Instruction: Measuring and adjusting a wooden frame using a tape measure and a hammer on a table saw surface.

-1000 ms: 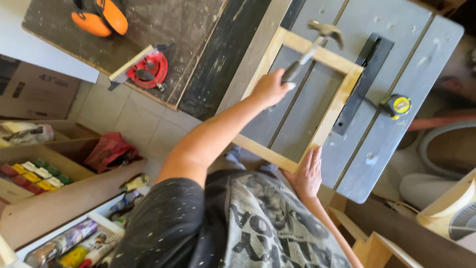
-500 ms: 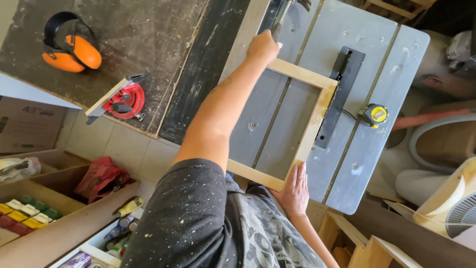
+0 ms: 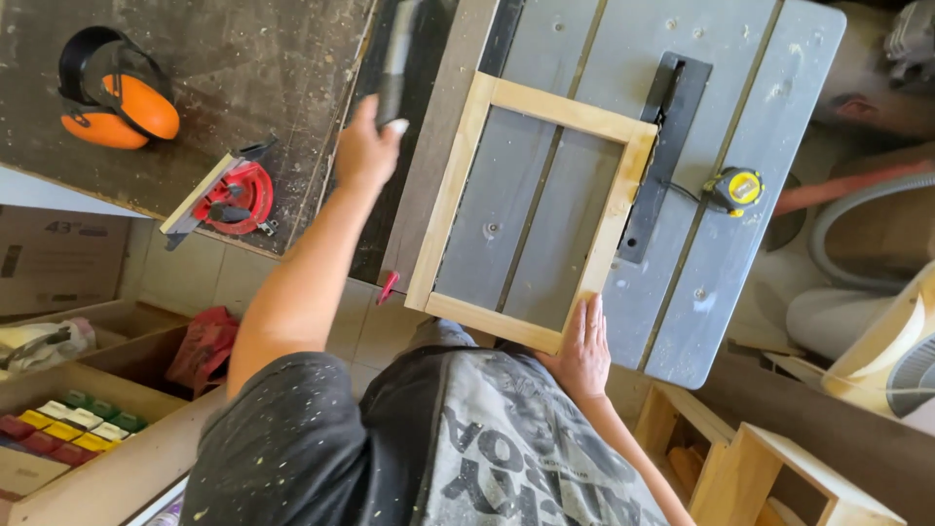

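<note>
A rectangular wooden frame (image 3: 450,195) lies flat on the grey table saw top (image 3: 750,88). My right hand (image 3: 584,353) rests flat on the frame's near right corner, fingers spread. My left hand (image 3: 365,148) is raised left of the frame, over a dark board, and grips a hammer handle (image 3: 394,60) that points away from me. The hammer's head is out of view. My paint-speckled dark shirt fills the bottom of the view.
A yellow tape measure (image 3: 737,187) sits on the saw top right of the black blade insert (image 3: 667,146). Orange ear muffs (image 3: 112,102) and a red circular saw (image 3: 229,200) lie on the dark bench. Wooden crates (image 3: 769,468) and a grey hose (image 3: 857,205) are at right.
My left hand has swung the hammer from the frame's far corner to the left, off the frame and over the dark board. My right hand stays on the near corner.
</note>
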